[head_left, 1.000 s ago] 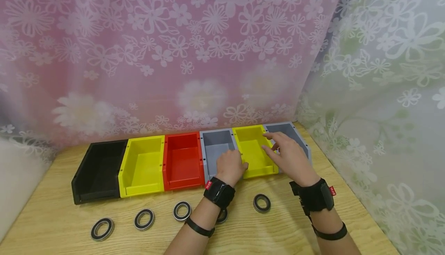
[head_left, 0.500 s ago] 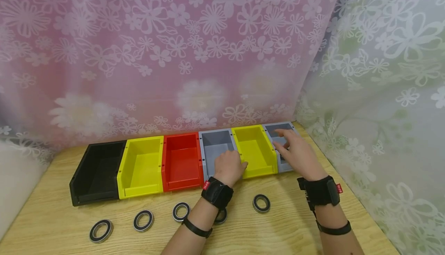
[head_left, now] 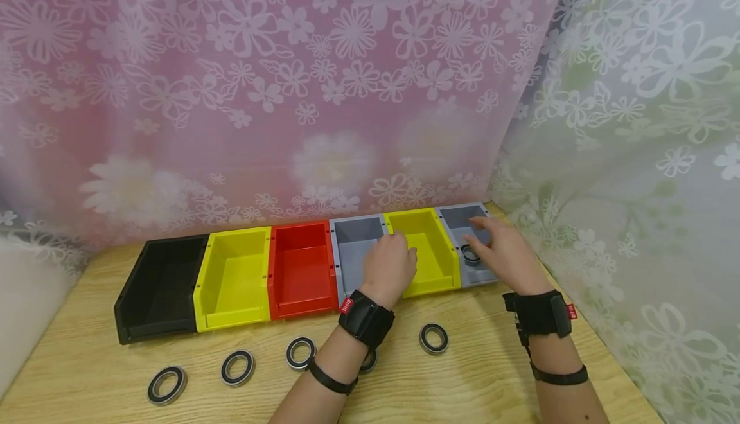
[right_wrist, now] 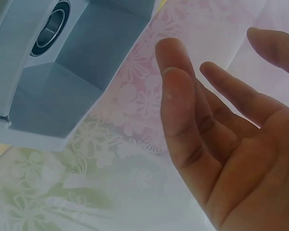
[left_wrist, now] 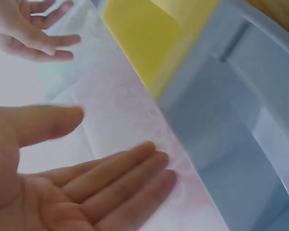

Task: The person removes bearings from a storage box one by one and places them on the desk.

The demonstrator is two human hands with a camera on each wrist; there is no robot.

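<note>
A black-sealed metal ball bearing (head_left: 464, 255) lies inside the right-hand grey bin (head_left: 449, 215). The same bearing (right_wrist: 40, 46) shows within the bin in the right wrist view. Above this bin hovers my right hand (head_left: 510, 258), fingers loosely bent and holding nothing. My left hand (head_left: 390, 266) is raised over the middle grey bin (head_left: 352, 244) and beside the right yellow bin (head_left: 422, 241). From the left wrist, that hand (left_wrist: 82, 192) appears with extended fingers, thumb apart and nothing in its grasp. Nearest to it on the table, one bearing (head_left: 372, 365) is partly hidden by the left forearm.
More bearings lie along the table front: one at right (head_left: 424, 340), one in the middle (head_left: 291, 354), others further left (head_left: 225, 369), (head_left: 153, 388). A red bin (head_left: 303, 270), a left yellow bin (head_left: 234, 276) and a black bin (head_left: 164, 282) continue the row before a flowered curtain (head_left: 289, 90).
My right hand has moved right, from beside the yellow bin to the right grey bin, uncovering the bearing inside. The left hand has risen slightly in the last half second.
</note>
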